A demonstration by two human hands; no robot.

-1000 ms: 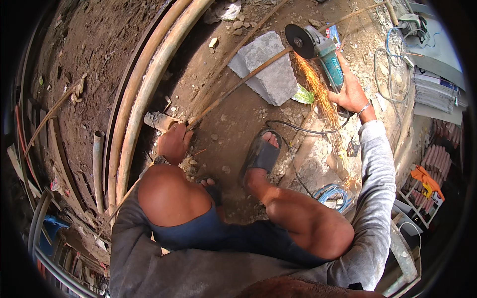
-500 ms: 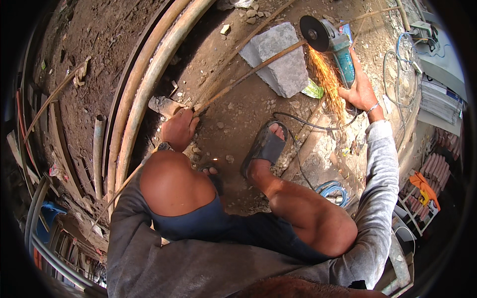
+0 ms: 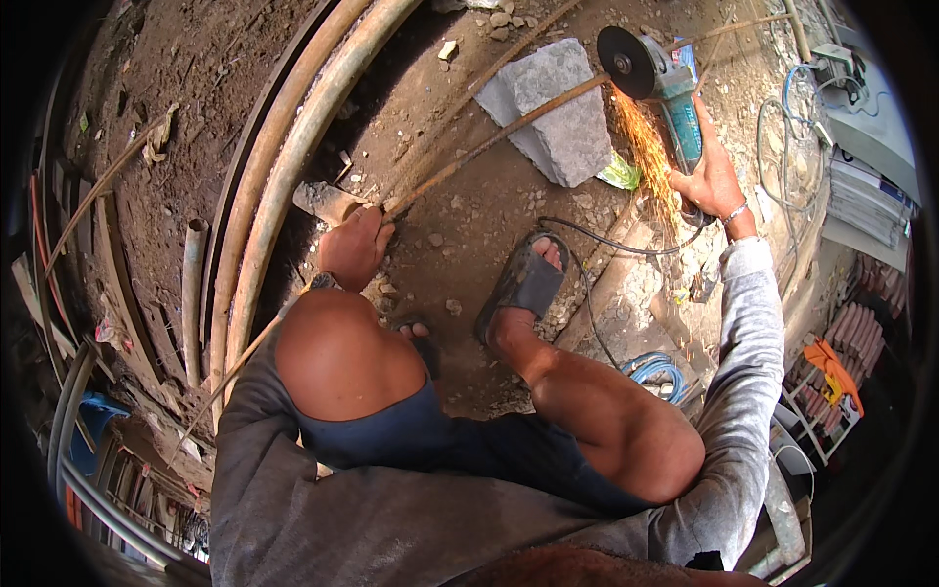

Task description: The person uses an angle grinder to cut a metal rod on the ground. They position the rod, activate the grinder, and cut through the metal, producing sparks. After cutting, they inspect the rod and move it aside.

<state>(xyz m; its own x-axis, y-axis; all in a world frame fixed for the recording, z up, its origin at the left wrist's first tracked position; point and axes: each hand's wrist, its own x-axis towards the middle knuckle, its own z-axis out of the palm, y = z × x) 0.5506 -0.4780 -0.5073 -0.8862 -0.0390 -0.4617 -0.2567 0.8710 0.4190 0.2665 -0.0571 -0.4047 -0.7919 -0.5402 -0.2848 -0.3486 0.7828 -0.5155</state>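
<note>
My right hand (image 3: 712, 181) grips a teal angle grinder (image 3: 680, 117) at upper right. Its black disc (image 3: 623, 61) meets a rusty metal rod (image 3: 497, 136), and orange sparks (image 3: 641, 142) spray downward from there. The rod crosses a grey broken slab (image 3: 559, 142). At centre left, my left hand (image 3: 353, 245) is closed on the rod's lower left part, beside a short pale lump (image 3: 323, 203). A dark cable runs from below the grinder past my sandalled right foot (image 3: 528, 279).
Long bent pipes (image 3: 284, 176) lie along the left, with dirt and scrap beyond. Coiled blue cable (image 3: 653, 374) lies beside my bent right leg (image 3: 616, 435). A power box (image 3: 837, 64) with cables, a grey stack (image 3: 866, 201) and an orange item (image 3: 831, 367) are at right.
Compared with one second ago, both hands, the rod and the grinder appear slightly higher and farther right, along with the surrounding scene. The grips are unchanged and sparks still fly.
</note>
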